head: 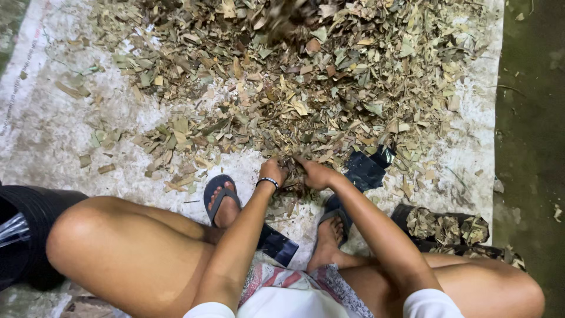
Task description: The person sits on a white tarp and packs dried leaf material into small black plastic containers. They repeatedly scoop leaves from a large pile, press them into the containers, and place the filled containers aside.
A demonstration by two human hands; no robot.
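Note:
A wide heap of dry, chopped leaf pieces (306, 76) lies spread on a white woven sheet (41, 118). My left hand (273, 171), with a dark band at the wrist, is closed around a bunch of leaf pieces at the heap's near edge. My right hand (316, 172) sits right beside it, fingers curled into the same clump of leaves. Both hands reach down between my bare knees. My feet in blue flip-flops (219, 197) rest just below the hands.
A dark tray (450, 229) filled with leaf pieces sits at my right knee. Dark flat scraps (368, 168) lie right of my hands, another (276, 244) between my feet. A black ribbed container (26, 235) stands at the left. Bare dark ground (532, 118) borders the sheet's right edge.

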